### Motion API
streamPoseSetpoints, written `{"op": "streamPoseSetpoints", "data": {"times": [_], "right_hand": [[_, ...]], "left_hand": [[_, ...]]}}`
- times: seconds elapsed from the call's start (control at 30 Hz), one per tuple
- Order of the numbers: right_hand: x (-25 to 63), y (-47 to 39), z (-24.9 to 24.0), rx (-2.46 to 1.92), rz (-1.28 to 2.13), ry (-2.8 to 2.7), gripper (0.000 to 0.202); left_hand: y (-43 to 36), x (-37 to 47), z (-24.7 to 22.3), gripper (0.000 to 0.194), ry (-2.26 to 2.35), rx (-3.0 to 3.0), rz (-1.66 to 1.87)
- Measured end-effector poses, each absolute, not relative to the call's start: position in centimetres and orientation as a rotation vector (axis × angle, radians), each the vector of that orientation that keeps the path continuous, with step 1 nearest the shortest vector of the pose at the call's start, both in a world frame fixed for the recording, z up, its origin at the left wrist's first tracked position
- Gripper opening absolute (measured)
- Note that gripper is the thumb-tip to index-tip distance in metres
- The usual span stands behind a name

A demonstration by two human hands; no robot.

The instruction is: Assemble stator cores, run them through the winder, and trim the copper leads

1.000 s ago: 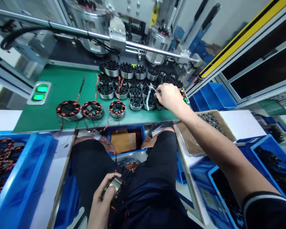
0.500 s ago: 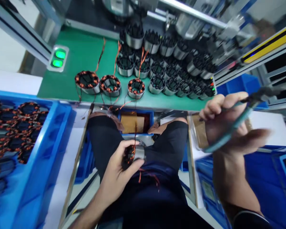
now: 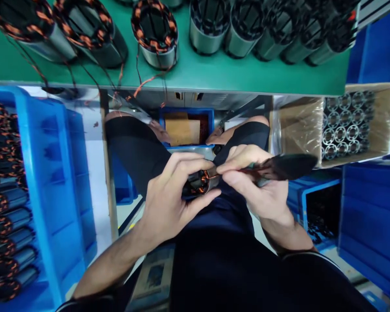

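Two hands are counted, one left hand (image 3: 169,195) and one right hand (image 3: 263,186), with one wound stator (image 3: 211,180) held in the left and one dark, blurred tool (image 3: 292,167) in the right. On the one green bench (image 3: 182,80), three copper-wound stators (image 3: 100,47) and a front row of five bare stators (image 3: 269,47) are counted, while those cropped by the top edge cannot be numbered. One cardboard box (image 3: 381,121) is seen, its many metal rings (image 3: 340,134) too crowded for a sure count, and one small blue bin (image 3: 211,130) is placed beneath the bench.
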State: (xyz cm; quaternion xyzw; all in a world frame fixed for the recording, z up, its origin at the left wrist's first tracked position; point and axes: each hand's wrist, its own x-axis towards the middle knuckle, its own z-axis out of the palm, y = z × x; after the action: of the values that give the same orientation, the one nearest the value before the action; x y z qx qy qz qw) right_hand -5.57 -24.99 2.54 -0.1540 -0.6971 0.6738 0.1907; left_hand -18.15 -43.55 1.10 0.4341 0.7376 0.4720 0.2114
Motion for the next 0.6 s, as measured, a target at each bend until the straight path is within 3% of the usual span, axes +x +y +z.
{"op": "streamPoseSetpoints", "data": {"times": [0.2, 0.43, 0.6], "right_hand": [[-4.6, -24.7, 0.2, -0.701, 2.374, -1.696, 0.020], [-6.2, -26.3, -0.6, -0.817, 2.511, -1.606, 0.029], [-6.6, -25.7, 1.1, -0.813, 2.422, -1.792, 0.028]], "left_hand": [[-43.8, -17.0, -1.0, 0.040, 1.825, 0.960, 1.552], [-43.6, -15.6, -3.6, 0.028, 1.399, 0.550, 1.750], [-42.7, -15.7, -3.9, 0.035, 1.462, 0.337, 1.849]]}}
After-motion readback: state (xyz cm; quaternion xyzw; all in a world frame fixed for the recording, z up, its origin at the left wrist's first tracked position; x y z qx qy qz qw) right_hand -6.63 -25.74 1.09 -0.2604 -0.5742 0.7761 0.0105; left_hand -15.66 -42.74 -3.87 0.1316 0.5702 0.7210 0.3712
